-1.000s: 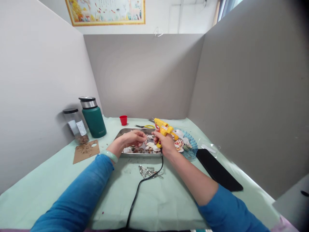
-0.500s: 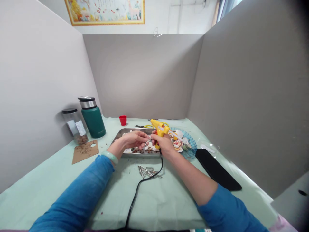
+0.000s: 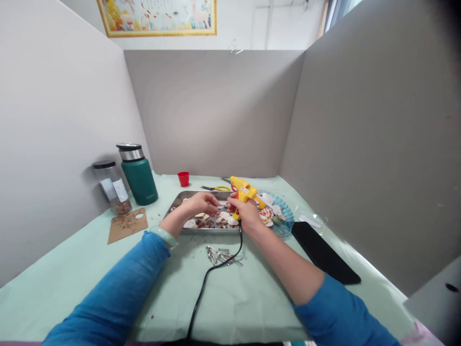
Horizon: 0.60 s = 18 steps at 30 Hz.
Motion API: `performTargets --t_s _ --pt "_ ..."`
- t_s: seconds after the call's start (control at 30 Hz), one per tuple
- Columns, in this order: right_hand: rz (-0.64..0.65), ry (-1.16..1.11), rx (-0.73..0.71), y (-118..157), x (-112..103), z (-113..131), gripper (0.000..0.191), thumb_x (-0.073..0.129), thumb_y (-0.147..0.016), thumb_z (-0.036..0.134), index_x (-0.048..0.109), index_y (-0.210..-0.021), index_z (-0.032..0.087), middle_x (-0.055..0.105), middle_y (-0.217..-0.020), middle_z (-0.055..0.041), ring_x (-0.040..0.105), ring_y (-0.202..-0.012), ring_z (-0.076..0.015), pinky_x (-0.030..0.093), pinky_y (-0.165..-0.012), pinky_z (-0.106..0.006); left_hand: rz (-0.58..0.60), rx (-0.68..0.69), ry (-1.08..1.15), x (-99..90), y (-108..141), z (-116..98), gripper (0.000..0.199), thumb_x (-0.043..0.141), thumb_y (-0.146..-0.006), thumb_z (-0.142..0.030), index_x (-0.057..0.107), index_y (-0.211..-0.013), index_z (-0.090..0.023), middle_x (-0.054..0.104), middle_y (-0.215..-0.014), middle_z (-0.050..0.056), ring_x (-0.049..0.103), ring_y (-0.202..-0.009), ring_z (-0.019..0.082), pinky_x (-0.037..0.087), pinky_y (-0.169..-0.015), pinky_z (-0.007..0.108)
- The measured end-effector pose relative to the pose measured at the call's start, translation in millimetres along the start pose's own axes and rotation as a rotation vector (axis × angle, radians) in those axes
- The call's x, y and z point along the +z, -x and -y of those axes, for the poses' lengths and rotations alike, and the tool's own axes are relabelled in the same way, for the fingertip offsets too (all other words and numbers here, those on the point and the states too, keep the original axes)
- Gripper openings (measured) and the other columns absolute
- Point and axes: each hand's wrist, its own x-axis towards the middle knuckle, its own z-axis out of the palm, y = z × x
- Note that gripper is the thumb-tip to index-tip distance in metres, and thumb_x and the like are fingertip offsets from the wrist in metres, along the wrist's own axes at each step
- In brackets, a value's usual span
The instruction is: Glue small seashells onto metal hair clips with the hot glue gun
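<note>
My right hand (image 3: 247,211) is wrapped round a yellow hot glue gun (image 3: 245,190), with a glue stick out of its back and its nozzle pointing up and left. My left hand (image 3: 204,204) is closed in a pinch over the metal tray (image 3: 212,231). A small pale, silvery piece shows between the fingertips of both hands; its kind is too small to make out. Shells (image 3: 225,218) and small brown bits lie in the tray below. Several metal clips (image 3: 218,255) are piled on the cloth in front, beside the gun's black cord (image 3: 204,283).
A blue glass plate (image 3: 288,221) of shells stands to the right, near a black flat object (image 3: 326,254). Behind the tray are scissors (image 3: 216,188) and a red cup (image 3: 183,179). On the left stand a green bottle (image 3: 139,180), a jar (image 3: 113,187) and a brown board (image 3: 126,228).
My right hand has shifted slightly right with the glue gun. My left hand has drawn a little left, so the gap between the hands is wider.
</note>
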Motion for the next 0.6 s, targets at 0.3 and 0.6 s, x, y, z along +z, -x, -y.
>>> performTargets --t_s 0.3,0.6 --pt "0.02 0.06 0.005 2 1 0 0.023 0.068 -0.058 0.021 0.054 -0.076 0.017 0.057 -0.064 0.0035 0.054 -0.051 -0.0083 0.047 -0.047 -0.02 -0.121 0.014 -0.353 -5.6 -4 8 0.019 0.072 -0.06 -0.019 0.065 -0.077 -0.015 0.064 -0.055 0.001 0.058 -0.044 0.013 0.043 -0.04 0.02" --pt "0.024 0.062 0.01 2 2 0 0.023 0.068 -0.058 0.022 0.054 -0.076 0.017 0.057 -0.058 0.0046 0.055 -0.05 -0.0098 0.048 -0.05 -0.022 0.08 0.203 -0.174 16.1 9 -11 0.022 0.067 -0.07 -0.03 0.059 -0.084 -0.015 0.065 -0.068 0.004 0.06 -0.05 0.012 0.041 -0.04 0.018"
